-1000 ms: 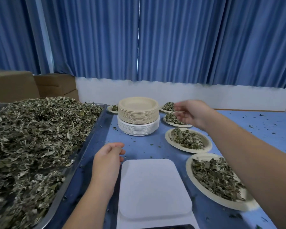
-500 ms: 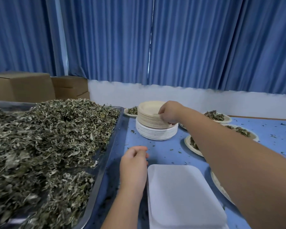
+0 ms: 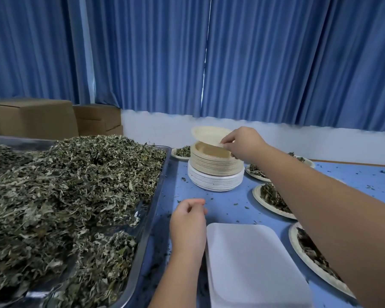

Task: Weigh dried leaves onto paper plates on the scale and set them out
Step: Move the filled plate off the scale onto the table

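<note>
Head view: right hand [image 3: 242,144] pinches top plate [image 3: 210,135] (tilted) above stack [image 3: 216,165].

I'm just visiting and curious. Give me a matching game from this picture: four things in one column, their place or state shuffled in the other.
1 top tan plate
2 scale
3 metal tray
4 left hand

A heaped with dried leaves
B bare on top
C pinched by the right hand above the stack
D beside the scale, holding nothing

Pairs: 1-C, 2-B, 3-A, 4-D
</note>
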`<action>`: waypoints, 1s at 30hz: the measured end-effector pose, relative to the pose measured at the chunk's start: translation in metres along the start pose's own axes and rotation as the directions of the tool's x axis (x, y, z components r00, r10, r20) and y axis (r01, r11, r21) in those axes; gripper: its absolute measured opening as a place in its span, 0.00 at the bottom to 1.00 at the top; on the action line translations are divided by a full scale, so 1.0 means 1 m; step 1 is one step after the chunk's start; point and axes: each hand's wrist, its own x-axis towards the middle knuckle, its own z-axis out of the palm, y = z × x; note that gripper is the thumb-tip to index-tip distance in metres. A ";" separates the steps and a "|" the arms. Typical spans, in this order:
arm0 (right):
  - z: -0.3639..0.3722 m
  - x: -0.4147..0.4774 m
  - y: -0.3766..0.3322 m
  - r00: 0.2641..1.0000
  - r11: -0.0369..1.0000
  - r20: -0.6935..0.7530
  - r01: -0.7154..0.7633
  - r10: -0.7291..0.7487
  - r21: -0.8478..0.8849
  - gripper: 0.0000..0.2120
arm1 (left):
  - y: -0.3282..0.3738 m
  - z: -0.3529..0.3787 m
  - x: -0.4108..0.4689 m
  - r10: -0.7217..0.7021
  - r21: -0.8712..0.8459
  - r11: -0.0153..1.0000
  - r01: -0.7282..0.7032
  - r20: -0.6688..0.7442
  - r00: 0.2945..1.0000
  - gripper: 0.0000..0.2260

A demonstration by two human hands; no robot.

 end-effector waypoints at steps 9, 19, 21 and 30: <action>-0.018 -0.126 0.014 0.977 0.946 -0.121 0.203 -0.177 0.252 0.06 | 0.007 -0.001 -0.005 0.019 0.008 1.000 -0.019 0.005 1.000 0.10; -0.041 -0.234 0.035 0.969 0.910 0.092 0.180 -0.229 0.374 0.16 | 0.012 -0.013 0.000 -0.147 -0.306 0.940 0.154 0.045 0.988 0.11; -0.042 -0.242 0.039 0.961 0.915 0.140 0.173 -0.238 0.364 0.17 | 0.011 -0.016 -0.001 -0.146 -0.316 0.935 0.159 0.064 0.987 0.11; -0.044 -0.249 0.055 0.897 0.948 0.349 0.186 -0.271 0.257 0.12 | 0.015 -0.019 -0.007 -0.128 -0.307 0.943 0.129 0.023 0.992 0.13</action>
